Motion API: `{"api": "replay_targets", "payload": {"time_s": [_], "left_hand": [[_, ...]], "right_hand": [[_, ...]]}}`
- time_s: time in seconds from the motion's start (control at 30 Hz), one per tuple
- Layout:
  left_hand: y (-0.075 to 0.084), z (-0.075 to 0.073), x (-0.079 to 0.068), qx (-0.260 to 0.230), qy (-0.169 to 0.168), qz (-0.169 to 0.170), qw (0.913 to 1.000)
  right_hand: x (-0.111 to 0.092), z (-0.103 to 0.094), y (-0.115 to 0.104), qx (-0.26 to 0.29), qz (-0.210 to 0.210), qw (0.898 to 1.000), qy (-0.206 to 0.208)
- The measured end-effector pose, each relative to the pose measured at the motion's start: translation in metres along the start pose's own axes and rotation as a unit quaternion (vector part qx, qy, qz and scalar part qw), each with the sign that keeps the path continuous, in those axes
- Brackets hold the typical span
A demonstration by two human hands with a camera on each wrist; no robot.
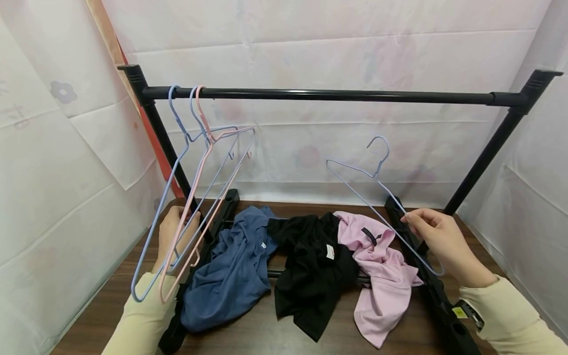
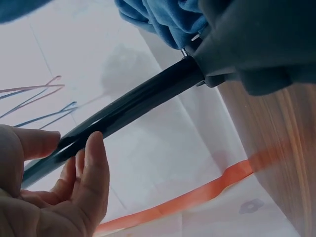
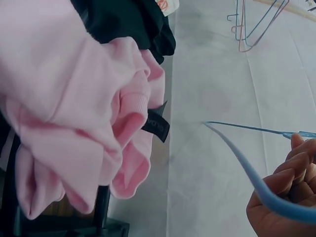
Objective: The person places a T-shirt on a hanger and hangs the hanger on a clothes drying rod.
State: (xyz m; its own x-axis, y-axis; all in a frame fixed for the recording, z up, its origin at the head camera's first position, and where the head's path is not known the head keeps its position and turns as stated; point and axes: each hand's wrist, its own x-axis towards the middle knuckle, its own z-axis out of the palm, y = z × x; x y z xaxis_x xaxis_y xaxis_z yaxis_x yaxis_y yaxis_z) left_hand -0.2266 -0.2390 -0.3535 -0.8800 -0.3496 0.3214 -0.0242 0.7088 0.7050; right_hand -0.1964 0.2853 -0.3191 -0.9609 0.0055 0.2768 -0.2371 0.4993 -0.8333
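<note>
My right hand [image 1: 437,236] pinches one sloping side of a light blue clothes hanger [image 1: 378,170], which is off the rail with its hook pointing up. In the right wrist view, the hanger's wire [image 3: 242,160] runs across my curled fingers. On the left, my left hand [image 1: 166,236] grips the lower part of the rack's black side post [image 1: 166,143]; the left wrist view has thumb and fingers on either side of this post [image 2: 138,106]. Two blue hangers [image 1: 156,217] and a pink hanger [image 1: 203,160] hang on the rail [image 1: 328,94], partly in front of that hand.
Crumpled blue [image 1: 235,276], black [image 1: 310,276] and pink [image 1: 386,296] garments lie side by side across the rack's lower bar [image 1: 275,274]. A right post [image 1: 485,143] supports the rail. The rack stands on a brown wooden tabletop [image 1: 248,340], with pale cloth [image 1: 284,59] around it.
</note>
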Motion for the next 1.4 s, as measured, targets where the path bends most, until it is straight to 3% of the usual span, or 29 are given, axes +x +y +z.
{"api": "replay_targets", "payload": {"time_s": [0.13,0.2,0.27,0.37,0.53,0.77,0.87,1.0,1.2,1.4], "left_hand": [[0.012,0.003,-0.014,-0.025,0.044,0.048,0.9976],[0.021,0.006,-0.024,-0.029,0.082,0.086,0.9926],[0.026,0.01,-0.028,-0.029,0.101,0.101,0.9894],[0.033,0.014,-0.03,-0.002,0.085,0.118,0.9893],[0.041,0.02,-0.029,0.01,0.014,0.137,0.9905],[0.054,0.036,-0.028,-0.05,-0.077,0.171,0.9809],[0.064,0.043,-0.031,-0.087,-0.1,0.197,0.9713],[0.079,0.048,-0.038,-0.079,-0.119,0.219,0.9652],[0.096,0.057,-0.046,-0.052,-0.17,0.207,0.9621],[0.112,0.071,-0.056,-0.061,-0.192,0.21,0.9567]], "right_hand": [[-0.003,-0.005,0.002,-0.013,0.0,1.0,0.006],[-0.005,-0.007,0.002,-0.01,-0.003,1.0,0.008],[-0.006,-0.009,0.002,-0.006,-0.006,1.0,0.009],[-0.007,-0.01,0.002,-0.005,-0.009,1.0,0.012],[-0.011,-0.013,0.004,-0.01,-0.009,1.0,0.019],[-0.013,-0.015,0.006,-0.025,-0.009,0.999,0.035],[-0.014,-0.016,0.007,-0.031,-0.006,0.999,0.039],[-0.015,-0.017,0.008,-0.039,-0.001,0.999,0.036],[-0.017,-0.018,0.01,-0.05,0.002,0.998,0.034],[-0.018,-0.02,0.013,-0.052,0.002,0.998,0.037]]}}
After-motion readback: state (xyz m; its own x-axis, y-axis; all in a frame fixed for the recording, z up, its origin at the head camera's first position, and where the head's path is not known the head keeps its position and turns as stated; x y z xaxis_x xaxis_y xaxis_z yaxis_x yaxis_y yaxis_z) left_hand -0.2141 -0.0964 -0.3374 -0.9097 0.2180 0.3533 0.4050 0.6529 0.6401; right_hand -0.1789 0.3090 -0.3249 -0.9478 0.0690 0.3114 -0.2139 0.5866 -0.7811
